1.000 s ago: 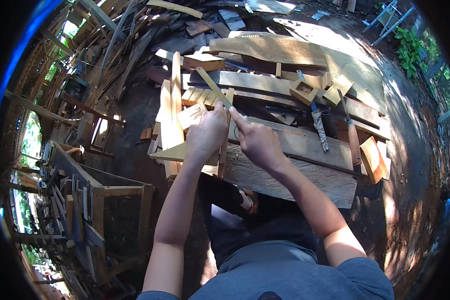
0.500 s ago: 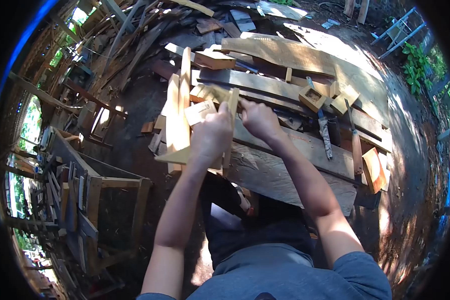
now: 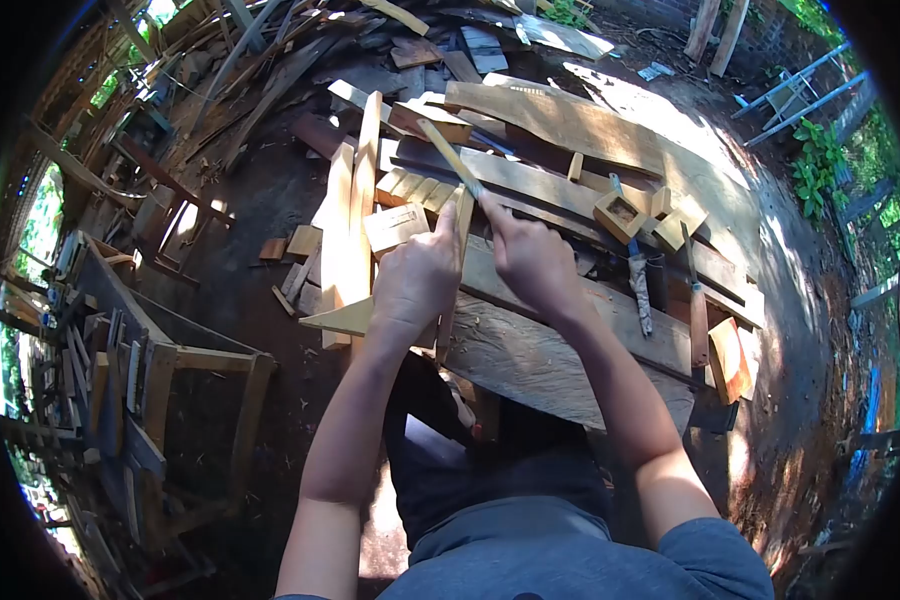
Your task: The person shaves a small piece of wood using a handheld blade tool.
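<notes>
My left hand (image 3: 417, 285) is closed round a light wooden piece (image 3: 463, 225), whose narrow end stands up past the thumb. Another pale wooden arm (image 3: 338, 318) sticks out to the left from under the wrist. My right hand (image 3: 535, 260) grips a long, narrow, file-like tool (image 3: 442, 150) that slants away up and left. The tool crosses right at the top of the wooden piece. Beside my left hand sit a small pale wood block (image 3: 395, 228) and a row of short blocks (image 3: 415, 188). Below both hands lies a rough-grained board (image 3: 530, 350).
On the right of the bench are a hollowed wood block (image 3: 620, 215), a wrapped-handle tool (image 3: 640, 290), a wooden-handled tool (image 3: 699, 325) and an orange-brown wood piece (image 3: 735, 355). Long planks (image 3: 590, 125) lie at the back. A wooden frame (image 3: 210, 360) stands at left.
The right hand has moved slightly right and downward, and its tool, blurred before, now shows clearly. My left hand keeps its hold on the wooden piece. The view has shifted a little.
</notes>
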A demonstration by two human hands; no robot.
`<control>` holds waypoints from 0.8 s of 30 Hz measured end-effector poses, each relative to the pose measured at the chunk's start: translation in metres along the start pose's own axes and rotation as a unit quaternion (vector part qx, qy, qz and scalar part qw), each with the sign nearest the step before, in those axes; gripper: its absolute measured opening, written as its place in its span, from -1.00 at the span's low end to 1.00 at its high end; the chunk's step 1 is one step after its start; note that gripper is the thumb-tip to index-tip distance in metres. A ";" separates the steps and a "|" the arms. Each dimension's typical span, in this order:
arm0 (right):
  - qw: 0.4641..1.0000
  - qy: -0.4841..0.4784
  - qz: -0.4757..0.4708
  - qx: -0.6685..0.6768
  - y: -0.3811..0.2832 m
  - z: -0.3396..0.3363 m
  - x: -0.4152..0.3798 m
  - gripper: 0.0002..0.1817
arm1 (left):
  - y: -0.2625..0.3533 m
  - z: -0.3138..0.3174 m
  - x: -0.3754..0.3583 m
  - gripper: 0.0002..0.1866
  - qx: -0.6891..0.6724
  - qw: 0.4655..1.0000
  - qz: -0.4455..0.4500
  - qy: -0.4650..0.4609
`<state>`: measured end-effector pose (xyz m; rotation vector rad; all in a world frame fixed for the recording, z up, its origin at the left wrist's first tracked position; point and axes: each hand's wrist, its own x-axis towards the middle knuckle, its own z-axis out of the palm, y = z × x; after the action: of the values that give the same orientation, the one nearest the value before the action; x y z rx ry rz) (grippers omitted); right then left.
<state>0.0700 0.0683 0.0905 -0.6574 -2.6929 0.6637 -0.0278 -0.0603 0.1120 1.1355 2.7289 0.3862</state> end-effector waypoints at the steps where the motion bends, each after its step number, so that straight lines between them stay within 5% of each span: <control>1: 1.000 0.017 -0.015 0.014 0.001 0.002 0.007 -0.44 | 0.001 0.002 -0.003 -0.49 0.002 1.000 0.001 -0.002; 7: 0.998 -0.023 -0.022 -0.056 -0.004 -0.006 -0.031 -0.44 | 0.007 0.003 -0.002 -0.48 0.068 0.994 0.078 0.040; 17: 0.998 -0.053 0.029 0.014 -0.017 -0.002 -0.019 -0.49 | 0.001 0.008 0.007 -0.45 0.043 0.998 0.031 0.020; 24: 0.996 0.012 -0.006 0.086 0.002 0.011 0.018 -0.49 | 0.005 0.001 -0.003 -0.45 0.039 0.999 0.011 0.017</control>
<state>0.0514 0.0751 0.0833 -0.5992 -2.5796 0.8676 -0.0223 -0.0586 0.1130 1.1899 2.7846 0.3071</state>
